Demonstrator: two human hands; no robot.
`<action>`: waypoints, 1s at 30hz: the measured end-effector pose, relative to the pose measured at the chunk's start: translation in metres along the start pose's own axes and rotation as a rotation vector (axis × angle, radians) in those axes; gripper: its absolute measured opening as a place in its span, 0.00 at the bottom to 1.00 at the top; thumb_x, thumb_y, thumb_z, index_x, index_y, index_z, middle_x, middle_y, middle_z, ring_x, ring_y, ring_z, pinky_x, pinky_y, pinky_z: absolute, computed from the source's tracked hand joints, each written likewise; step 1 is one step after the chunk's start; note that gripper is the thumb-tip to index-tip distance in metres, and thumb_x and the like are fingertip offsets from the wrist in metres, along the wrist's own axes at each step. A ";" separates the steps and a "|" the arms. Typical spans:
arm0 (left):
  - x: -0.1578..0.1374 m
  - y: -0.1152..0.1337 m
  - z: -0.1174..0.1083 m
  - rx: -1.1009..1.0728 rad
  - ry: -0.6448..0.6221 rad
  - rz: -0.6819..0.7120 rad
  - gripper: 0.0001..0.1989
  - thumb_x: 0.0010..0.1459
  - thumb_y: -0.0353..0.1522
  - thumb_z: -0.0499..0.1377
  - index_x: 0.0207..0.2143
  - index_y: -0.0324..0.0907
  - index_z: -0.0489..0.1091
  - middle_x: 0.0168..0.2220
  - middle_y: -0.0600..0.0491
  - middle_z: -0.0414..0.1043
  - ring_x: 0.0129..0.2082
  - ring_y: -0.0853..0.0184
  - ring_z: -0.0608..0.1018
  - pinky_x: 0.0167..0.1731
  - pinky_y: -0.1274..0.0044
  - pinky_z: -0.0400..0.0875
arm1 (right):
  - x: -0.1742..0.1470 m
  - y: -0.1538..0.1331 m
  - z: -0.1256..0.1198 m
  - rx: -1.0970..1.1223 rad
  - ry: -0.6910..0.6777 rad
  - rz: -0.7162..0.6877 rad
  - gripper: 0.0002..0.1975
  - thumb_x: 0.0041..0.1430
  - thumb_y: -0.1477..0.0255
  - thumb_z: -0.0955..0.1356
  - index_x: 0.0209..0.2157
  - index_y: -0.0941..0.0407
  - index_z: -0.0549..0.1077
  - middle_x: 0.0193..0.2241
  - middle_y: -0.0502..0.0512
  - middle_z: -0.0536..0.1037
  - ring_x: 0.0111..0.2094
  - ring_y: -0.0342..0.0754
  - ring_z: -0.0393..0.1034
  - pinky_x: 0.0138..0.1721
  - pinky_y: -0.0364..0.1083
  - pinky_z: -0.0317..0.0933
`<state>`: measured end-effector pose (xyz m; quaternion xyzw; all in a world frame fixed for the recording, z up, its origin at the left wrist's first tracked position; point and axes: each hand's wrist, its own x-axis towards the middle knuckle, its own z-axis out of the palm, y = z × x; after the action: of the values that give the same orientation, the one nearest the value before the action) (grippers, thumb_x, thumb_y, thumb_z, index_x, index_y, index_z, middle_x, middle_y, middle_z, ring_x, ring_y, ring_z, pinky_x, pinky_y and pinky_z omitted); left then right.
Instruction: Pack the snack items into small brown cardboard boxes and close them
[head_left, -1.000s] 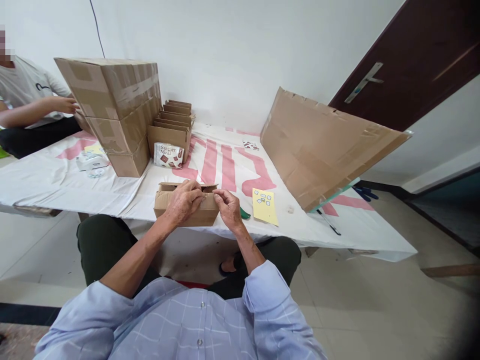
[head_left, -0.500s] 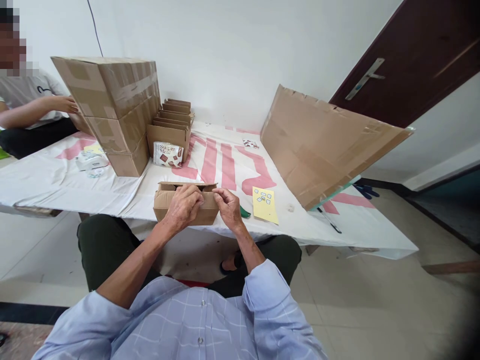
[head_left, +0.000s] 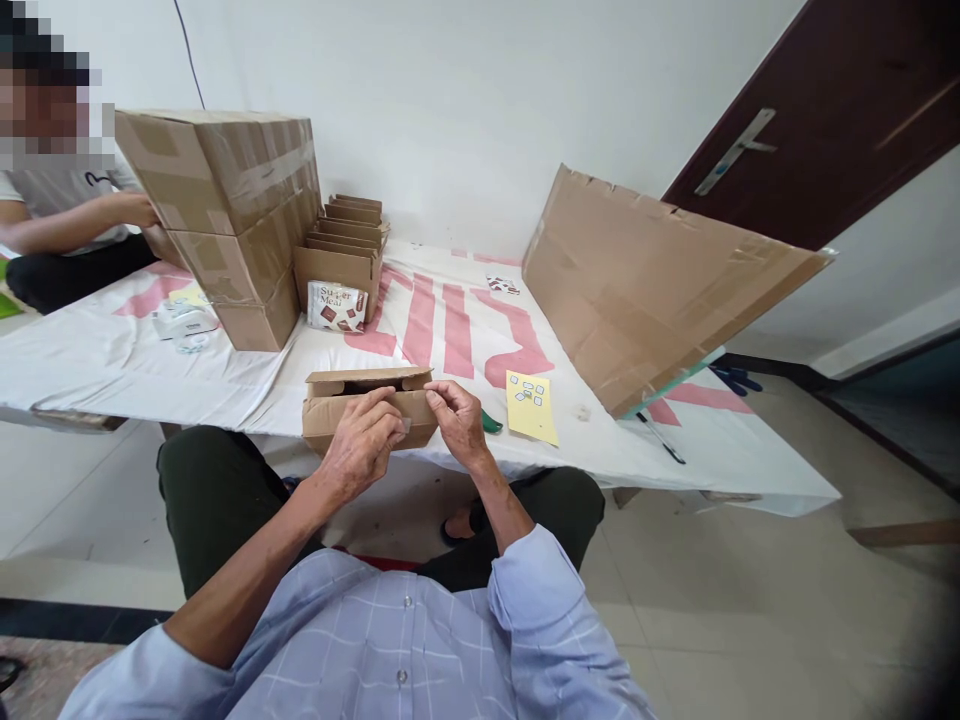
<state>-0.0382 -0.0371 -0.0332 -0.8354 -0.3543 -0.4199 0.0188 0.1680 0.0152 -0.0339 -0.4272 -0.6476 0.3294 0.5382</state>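
A small cardboard box [head_left: 321, 418] sits at the near edge of the cloth-covered table, its top partly open with a dark gap along it. My left hand [head_left: 364, 440] lies over the front panel, fingers bent onto the upper edge. By those fingertips is a small pale, shiny bit that I cannot make out. At the box's right end, my right hand [head_left: 459, 422] pinches the top corner between thumb and finger. Just beyond that hand lies a green object [head_left: 491, 424], partly hidden. To its right is a yellow sheet [head_left: 531, 408] with small drawings.
Large taped cartons [head_left: 247, 200] are stacked at the left. Beside them stands a row of cardboard boxes [head_left: 341, 245], with a printed packet [head_left: 337, 307] in front. A big cardboard sheet [head_left: 660, 280] leans on the right, near a pen [head_left: 661, 438]. Another person [head_left: 75, 215] sits at far left.
My left hand has drawn back and down from the box's top, uncovering more of the opening. The box has shifted slightly left. My right hand remains at the corner.
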 end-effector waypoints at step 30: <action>0.032 -0.006 -0.043 -0.781 0.341 -0.725 0.14 0.57 0.42 0.70 0.32 0.41 0.77 0.36 0.50 0.80 0.38 0.65 0.79 0.43 0.74 0.73 | -0.005 -0.027 0.002 -0.058 -0.089 -0.115 0.14 0.59 0.67 0.72 0.22 0.51 0.69 0.32 0.52 0.83 0.37 0.50 0.77 0.44 0.49 0.69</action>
<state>-0.0584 -0.0279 0.0158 -0.5255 -0.4289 -0.6286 -0.3805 0.1608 -0.0010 -0.0122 -0.3897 -0.7034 0.2979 0.5145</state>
